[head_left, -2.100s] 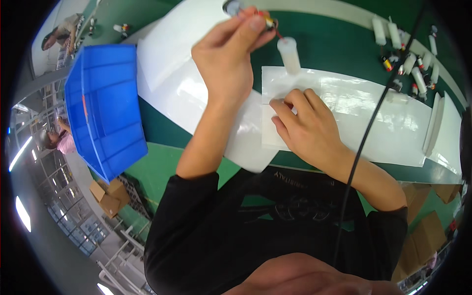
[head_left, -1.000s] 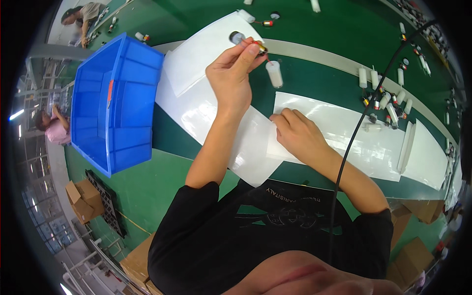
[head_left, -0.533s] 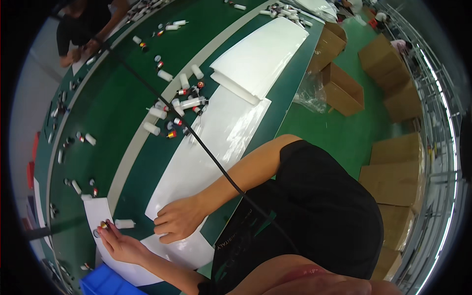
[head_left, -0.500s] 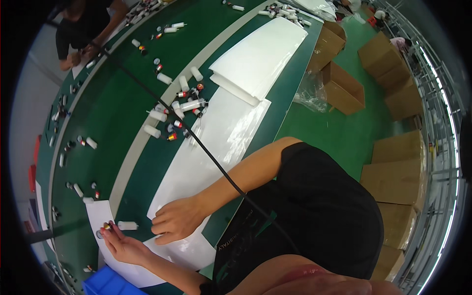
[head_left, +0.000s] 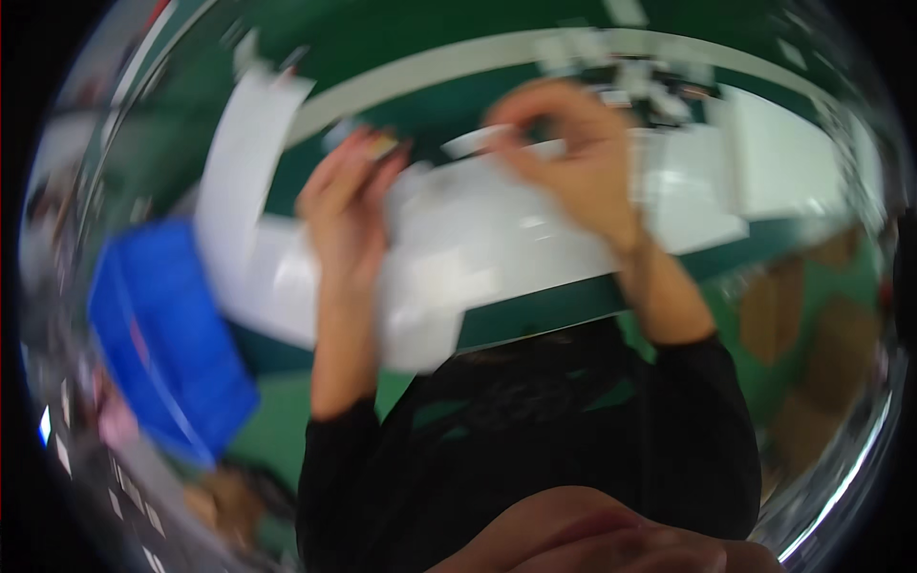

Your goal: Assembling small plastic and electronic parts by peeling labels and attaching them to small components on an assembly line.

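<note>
the view had swung back since half a second earlier; the left hand [head_left: 349,205] pinched a small blurred part [head_left: 382,146], the right hand [head_left: 573,158] curled, its hold unclear, over white sheets [head_left: 497,248] on the green tabletop [head_left: 411,38].

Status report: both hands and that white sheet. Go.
Picture blurred. Left hand raised, small item at fingertips. Right hand pinching above white sheet. Blue bin off left, clear.

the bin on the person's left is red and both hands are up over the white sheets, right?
Not quite: the bin is blue, as the blurred head view shows. It is on the person's left, and the left hand and right hand are over the white sheets.
</note>
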### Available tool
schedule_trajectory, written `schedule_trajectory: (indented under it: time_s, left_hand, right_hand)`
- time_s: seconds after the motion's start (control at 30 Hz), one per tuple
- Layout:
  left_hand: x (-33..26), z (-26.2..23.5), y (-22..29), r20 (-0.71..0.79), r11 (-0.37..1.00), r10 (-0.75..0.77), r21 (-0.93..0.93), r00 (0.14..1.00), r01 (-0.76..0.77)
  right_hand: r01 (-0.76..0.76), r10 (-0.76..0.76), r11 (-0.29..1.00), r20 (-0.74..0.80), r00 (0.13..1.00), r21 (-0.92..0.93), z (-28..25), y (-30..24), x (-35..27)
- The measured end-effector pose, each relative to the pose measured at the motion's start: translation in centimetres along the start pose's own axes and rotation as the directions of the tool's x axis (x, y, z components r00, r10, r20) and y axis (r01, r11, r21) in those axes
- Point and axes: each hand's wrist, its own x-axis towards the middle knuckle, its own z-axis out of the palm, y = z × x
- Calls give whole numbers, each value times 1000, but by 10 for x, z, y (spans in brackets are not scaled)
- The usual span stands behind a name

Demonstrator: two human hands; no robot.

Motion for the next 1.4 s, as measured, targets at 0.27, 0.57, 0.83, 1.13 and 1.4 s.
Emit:
schedule_trajectory:
  time_s: [0.27, 0.57, 0.83, 1.13, 1.4]
  left_hand:
    - [-13, 21, 7, -63, 990, -117, -93, 991, 111]
    - [-21, 25, -1, 57, 996, -83, -13, 995, 84]
    - [-24, 32, 3, 99, 998, -60, 16, 993, 59]
    - [-27, 27, 7, 193, 991, -57, 133, 980, 31]
    - [-29, 25, 24, 384, 981, -130, 182, 914, 63]
  right_hand:
    - [89, -44, 982, 255, 966, -165, 20, -9, -15]
    - [121, -54, 948, 228, 972, -293, 30, -7, -16]
    - [-64, 87, 985, 145, 986, -158, 28, -6, -14]
    - [-543, 466, 771, 286, 837, 332, 22, -13, -11]
    - [-514, 280, 758, 512, 812, 402, 24, 3, -13]
